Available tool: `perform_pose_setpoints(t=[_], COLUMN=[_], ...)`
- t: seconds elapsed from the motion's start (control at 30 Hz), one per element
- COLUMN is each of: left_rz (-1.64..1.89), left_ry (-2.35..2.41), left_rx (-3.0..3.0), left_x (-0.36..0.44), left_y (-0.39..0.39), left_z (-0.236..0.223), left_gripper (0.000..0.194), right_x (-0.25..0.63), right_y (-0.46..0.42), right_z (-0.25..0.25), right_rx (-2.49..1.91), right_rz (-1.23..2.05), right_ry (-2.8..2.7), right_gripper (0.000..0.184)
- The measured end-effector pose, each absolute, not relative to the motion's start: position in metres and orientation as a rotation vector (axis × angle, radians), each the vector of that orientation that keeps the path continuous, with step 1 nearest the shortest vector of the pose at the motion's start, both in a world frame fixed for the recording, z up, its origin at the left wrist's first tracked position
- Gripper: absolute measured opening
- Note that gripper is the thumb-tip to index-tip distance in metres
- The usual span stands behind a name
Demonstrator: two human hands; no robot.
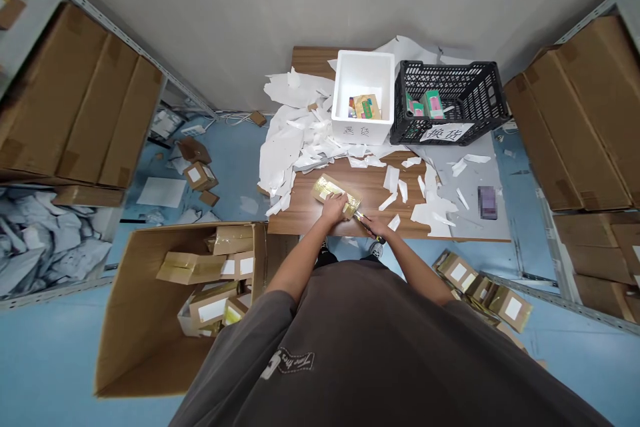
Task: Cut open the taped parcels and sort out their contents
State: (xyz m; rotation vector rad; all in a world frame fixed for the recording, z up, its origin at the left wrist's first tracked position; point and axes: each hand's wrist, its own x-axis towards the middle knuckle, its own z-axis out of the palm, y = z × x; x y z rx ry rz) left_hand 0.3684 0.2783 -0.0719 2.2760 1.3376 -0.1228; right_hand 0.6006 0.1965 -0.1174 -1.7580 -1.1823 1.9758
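My left hand (333, 208) pins the gold-taped parcel (327, 188) to the desk (300, 213), my right hand (376, 227) grips a knife (363, 219); a blade slip could cut the left hand.

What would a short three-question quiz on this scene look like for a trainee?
1. What is the left hand holding?
2. True or false: the white foam box stands to the right of the black plastic crate.
3. Which tool is in the right hand? A, a utility knife; B, a pair of scissors; C, a marker pen.

Key: 1, a gold-taped parcel; 2, false, it stands to the crate's left; 3, A.
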Motion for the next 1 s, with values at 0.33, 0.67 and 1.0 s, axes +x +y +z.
perform_pose_setpoints(t=[0.33,0.67,1.0], left_rz=[-0.153,-0.137,0.331], left_ry=[1.393,1.383,1.427], left_rx=[2.256,2.246,2.101], left_x=[0.346,0.354,0.356], left_y=[0.324,0.342,0.284], left_z=[-0.086,-0.117,-0.141], left_gripper=[0.104,0.095,0.062], right_x=[0.614,0.605,0.588], right_y=[0.167,0.189,0.207], right_z=[-0.104,-0.09,-0.074], right_rx=[-1.895,-2.046,-2.247], right_rz=[1.825,1.42,1.097], right_ry=[-1.012,-1.576,-1.988], right_gripper=[0.066,0.04,0.039])
